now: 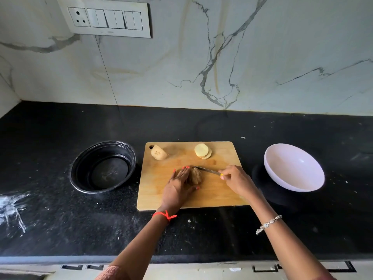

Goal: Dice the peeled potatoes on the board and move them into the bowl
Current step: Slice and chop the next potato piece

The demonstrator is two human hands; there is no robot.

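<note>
A wooden cutting board (218,197) lies on the black counter. At its middle my left hand (178,187) presses on a sliced potato piece (195,176), fingers over its left side. My right hand (235,179) grips a knife (205,169) by its yellow handle, the blade lying across the far edge of that potato. A potato half (159,152) rests at the board's far left corner. A small stack of round potato slices (202,151) sits at the far middle. The white bowl (293,168) stands empty to the right of the board.
A black round container (103,167) sits left of the board. The marble wall with a switch panel (107,17) rises behind the counter. White smears (12,209) mark the counter at the left. The counter's front edge (60,258) runs below my arms.
</note>
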